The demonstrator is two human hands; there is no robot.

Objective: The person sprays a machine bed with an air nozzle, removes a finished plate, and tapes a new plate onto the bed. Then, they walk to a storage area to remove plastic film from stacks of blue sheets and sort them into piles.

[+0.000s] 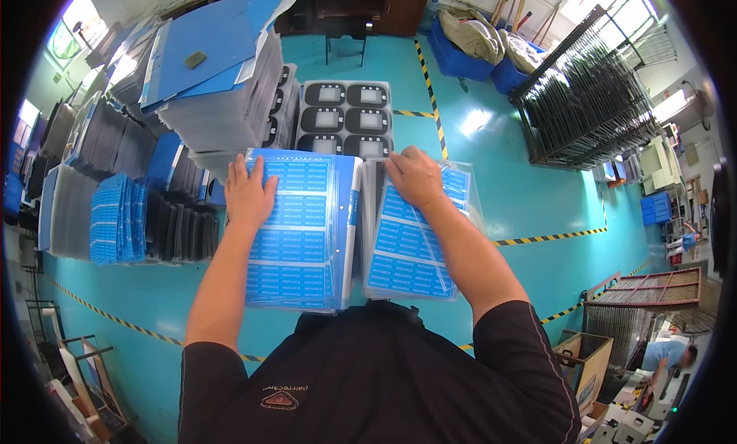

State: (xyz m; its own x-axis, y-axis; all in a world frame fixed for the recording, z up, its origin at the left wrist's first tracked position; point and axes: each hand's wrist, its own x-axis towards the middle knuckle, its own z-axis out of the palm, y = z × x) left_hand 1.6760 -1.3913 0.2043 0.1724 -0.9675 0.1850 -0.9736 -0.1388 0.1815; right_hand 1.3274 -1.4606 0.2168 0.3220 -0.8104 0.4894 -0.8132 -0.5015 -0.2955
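Observation:
In front of me two piles lie side by side. On the left is a stack of blue printed plastic sheets (290, 237) with a blue-and-white board edge showing at its right side. My left hand (249, 194) rests flat on its upper left corner, fingers spread. A tilted blue printed sheet (411, 244), with clear film around it, tops the right pile. Curled fingers of my right hand (416, 177) grip its upper edge; the fingertips are partly hidden. Beyond the piles, clear sheets with black rounded frames (345, 122) lie stacked.
A tall stack of clear sheets topped by a blue board (203, 45) rises at the far left. More upright sheets (119, 217) stand at left. A black wire rack (587, 91) and blue bins (461, 52) are far right. Two people are at the right edge.

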